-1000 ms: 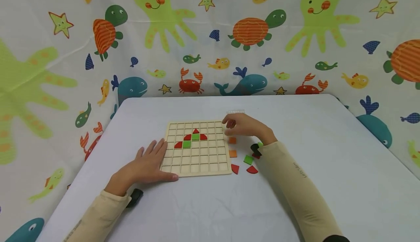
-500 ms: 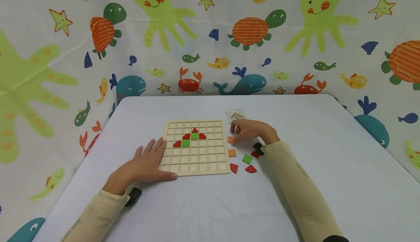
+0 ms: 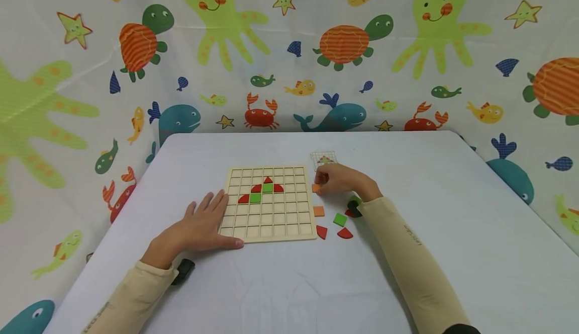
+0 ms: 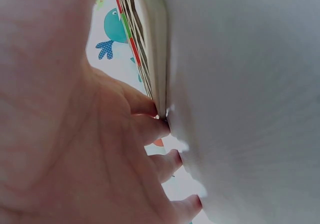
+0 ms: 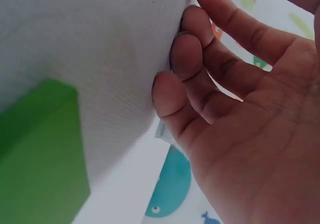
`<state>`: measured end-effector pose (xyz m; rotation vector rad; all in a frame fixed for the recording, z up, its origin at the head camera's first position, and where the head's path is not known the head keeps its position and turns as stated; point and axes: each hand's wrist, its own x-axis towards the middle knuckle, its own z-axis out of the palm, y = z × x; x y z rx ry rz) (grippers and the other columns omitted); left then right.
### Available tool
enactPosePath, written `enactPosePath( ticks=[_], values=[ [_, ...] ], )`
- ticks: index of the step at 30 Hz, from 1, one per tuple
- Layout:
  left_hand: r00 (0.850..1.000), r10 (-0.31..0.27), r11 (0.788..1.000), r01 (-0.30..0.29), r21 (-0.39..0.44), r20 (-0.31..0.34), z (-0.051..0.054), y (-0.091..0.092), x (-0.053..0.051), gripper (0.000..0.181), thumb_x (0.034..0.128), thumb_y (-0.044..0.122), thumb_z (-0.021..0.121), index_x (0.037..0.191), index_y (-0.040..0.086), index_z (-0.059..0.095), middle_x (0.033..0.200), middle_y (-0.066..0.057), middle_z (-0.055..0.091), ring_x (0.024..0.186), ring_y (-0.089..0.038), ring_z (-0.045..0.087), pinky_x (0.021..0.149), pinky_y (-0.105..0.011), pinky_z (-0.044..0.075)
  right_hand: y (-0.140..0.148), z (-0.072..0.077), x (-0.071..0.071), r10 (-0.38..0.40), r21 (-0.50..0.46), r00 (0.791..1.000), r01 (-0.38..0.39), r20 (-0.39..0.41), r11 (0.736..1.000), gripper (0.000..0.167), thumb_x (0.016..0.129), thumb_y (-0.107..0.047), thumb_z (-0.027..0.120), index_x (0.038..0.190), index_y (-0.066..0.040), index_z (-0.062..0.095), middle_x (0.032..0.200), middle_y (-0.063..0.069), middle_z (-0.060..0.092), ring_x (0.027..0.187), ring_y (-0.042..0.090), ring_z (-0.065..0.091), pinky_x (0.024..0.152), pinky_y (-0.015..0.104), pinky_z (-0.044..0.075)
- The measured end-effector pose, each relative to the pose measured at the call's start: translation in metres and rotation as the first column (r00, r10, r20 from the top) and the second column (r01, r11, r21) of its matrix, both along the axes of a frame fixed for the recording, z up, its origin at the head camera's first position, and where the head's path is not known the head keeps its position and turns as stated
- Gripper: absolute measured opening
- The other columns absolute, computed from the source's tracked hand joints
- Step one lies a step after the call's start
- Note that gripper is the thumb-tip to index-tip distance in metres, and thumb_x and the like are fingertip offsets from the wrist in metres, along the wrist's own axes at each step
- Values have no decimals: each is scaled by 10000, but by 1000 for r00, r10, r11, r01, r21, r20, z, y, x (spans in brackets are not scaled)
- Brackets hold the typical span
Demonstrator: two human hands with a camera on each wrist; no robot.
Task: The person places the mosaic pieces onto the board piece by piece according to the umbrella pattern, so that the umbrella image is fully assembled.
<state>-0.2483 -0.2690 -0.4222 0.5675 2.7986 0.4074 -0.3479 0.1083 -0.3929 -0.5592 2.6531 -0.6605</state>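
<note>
- While resting the straight-fingered left hand [image 3: 199, 229] against the left edge of the board [image 3: 273, 219], pinches an orange tile [image 3: 315, 188] in the right hand [image 3: 343, 180]
- Holds it just beside the board's right edge

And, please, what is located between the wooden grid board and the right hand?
In the head view, one orange square is there, at the fingertips of the right hand, beside the wooden grid board.
</note>
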Motion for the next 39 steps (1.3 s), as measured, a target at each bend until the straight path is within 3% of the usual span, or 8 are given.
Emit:
enactPosePath(
  ticks=[9, 22, 29, 39],
  values=[
    [1000, 2, 1000, -2, 2, 1, 0, 1, 0, 1360, 786, 760, 780, 1656, -103, 190, 1729, -315, 161, 1568, -574, 100, 1180, -797, 74, 3, 1, 1, 36, -26, 999, -35, 22, 999, 234, 935, -119, 800, 1118, -46, 674, 1028, 79, 613, 985, 254, 547, 883, 378, 468],
    [1000, 5, 1000, -5, 5, -8, -1, 3, 1, 1353, 783, 747, 791, 1654, -102, 201, 1728, -313, 168, 1567, -572, 108, 1177, -799, 78, 4, -1, 2, -40, -27, 999, 39, -15, 999, 218, 963, -175, 771, 1124, -45, 704, 1043, 81, 652, 978, 256, 577, 873, 369, 507],
    [1000, 13, 1000, -13, 19, 7, 2, 4, 5, 1349, 785, 734, 801, 1650, -110, 202, 1725, -319, 167, 1566, -574, 104, 1176, -801, 70, 3, 1, -3, -80, -124, 996, 74, -41, 989, 247, 969, -223, 803, 1127, -54, 715, 1080, 85, 694, 980, 265, 593, 876, 373, 536],
    [1000, 3, 1000, -3, 1, -7, 1, 3, 5, 1357, 787, 752, 789, 1650, -112, 197, 1723, -325, 164, 1558, -587, 111, 1170, -806, 83, -22, 13, 2, -22, -253, 991, -13, -134, 967, 268, 970, -136, 783, 1205, -17, 734, 1087, 79, 712, 1012, 269, 619, 924, 380, 560]
  ],
)
